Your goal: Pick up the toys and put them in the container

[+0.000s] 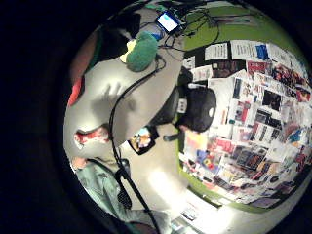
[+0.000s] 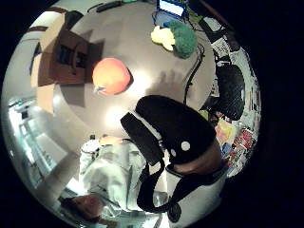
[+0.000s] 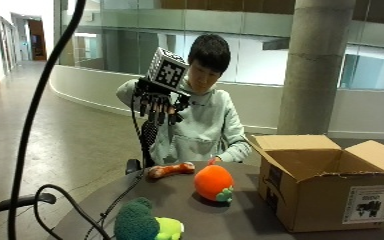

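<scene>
Outside view: gloved right hand (image 3: 160,106) raised upper-centre, fingers hanging relaxed, holding nothing; orange plush (image 3: 213,183), green plush (image 3: 139,221) and bone toy (image 3: 170,170) on the table (image 3: 205,220), open cardboard box (image 3: 315,180) right. Thumb-side view: orange plush (image 2: 111,76) beside box (image 2: 64,54), green plush (image 2: 180,39) upper centre. Little-finger view: bone toy (image 1: 91,137) left, green plush (image 1: 142,50) top.

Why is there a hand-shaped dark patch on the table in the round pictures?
It is the raised gloved right hand's shadow: in both palm views its fingers fall on the table near the green plush toy; the outside view shows the hand held high above.
</scene>
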